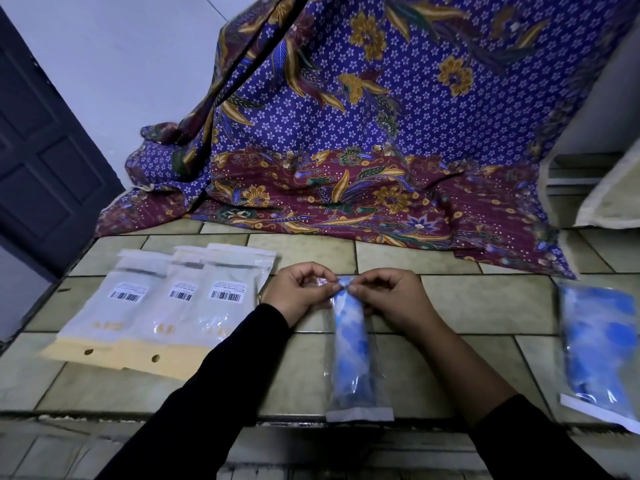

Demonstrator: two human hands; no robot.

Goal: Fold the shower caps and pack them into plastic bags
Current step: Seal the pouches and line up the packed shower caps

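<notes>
A folded blue-and-white shower cap sits inside a long clear plastic bag (353,351) lying lengthwise on the tiled counter (485,306), its white-edged end at the counter's front edge. My left hand (301,292) and my right hand (388,296) pinch the bag's far end between thumbs and fingertips, close together. A second bag with a blue shower cap (599,348) lies flat at the right. Three empty plastic bags (166,306) with barcode labels and cream-coloured ends lie overlapped at the left.
A purple and maroon patterned cloth (363,161) hangs at the back and spills onto the counter. A dark door (45,161) stands at the left. A pale cushion-like object (616,199) sits at the far right.
</notes>
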